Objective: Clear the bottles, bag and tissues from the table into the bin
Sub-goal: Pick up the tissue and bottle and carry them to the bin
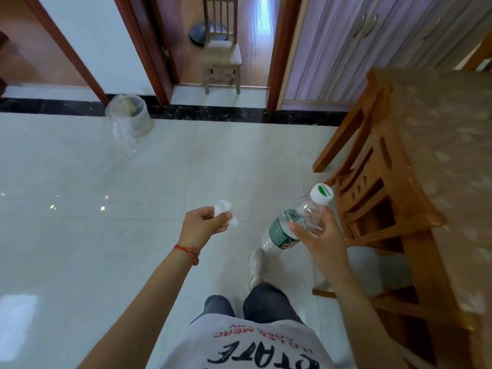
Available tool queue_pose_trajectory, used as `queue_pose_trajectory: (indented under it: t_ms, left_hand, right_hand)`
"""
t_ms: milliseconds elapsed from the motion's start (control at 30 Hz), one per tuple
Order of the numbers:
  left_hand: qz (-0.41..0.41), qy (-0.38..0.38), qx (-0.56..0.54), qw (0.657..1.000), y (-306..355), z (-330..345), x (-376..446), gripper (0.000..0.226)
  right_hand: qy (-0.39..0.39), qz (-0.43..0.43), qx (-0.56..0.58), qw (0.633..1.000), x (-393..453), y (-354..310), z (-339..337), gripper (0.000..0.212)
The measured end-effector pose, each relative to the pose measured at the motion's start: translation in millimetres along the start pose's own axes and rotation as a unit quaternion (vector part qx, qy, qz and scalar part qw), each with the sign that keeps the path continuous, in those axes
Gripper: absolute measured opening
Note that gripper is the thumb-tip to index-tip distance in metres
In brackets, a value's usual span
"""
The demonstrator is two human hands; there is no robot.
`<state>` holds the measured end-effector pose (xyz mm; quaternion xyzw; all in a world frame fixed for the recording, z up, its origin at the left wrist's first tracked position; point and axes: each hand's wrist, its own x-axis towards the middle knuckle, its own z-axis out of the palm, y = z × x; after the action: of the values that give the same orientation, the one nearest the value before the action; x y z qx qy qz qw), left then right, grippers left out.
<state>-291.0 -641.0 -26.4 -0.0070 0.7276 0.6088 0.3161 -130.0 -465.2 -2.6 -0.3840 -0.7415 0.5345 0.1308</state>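
the left hand (203, 221) pinches a crumpled tissue (225, 212) in its curled fingers (223, 221), and the right hand (318, 235) grips a clear bottle (294, 221) around its middle, cap pointing up and away. the bin (132, 114) stands well apart, by the far wall. walk close to it first, hold each thing over the opening, then release, because a light tissue thrown from far will probably miss.

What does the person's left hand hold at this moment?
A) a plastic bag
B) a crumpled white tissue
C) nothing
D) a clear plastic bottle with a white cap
B: the left hand pinches a crumpled white tissue, while the clear plastic bottle with a white cap is gripped by the right hand.
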Motion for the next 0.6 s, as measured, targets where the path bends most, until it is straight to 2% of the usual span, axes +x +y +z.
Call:
queue_pose_trajectory:
  t_ms: [200, 400, 600]
  left_hand:
    - [0.01, -0.005, -0.012, 1.0, 52, 38, 100, 0.009]
    - [0.005, 0.0, -0.03, 1.0, 116, 81, 192, 0.008]
    - [0.013, -0.006, -0.015, 1.0, 166, 108, 275, 0.008]
  right_hand:
    - [0.011, -0.016, -0.005, 1.0, 119, -22, -2, 0.071]
    - [-0.02, -0.015, 0.019, 1.0, 240, -61, -23, 0.064]
    - [0.008, -0.025, 0.009, 1.0, 339, -85, -25, 0.061]
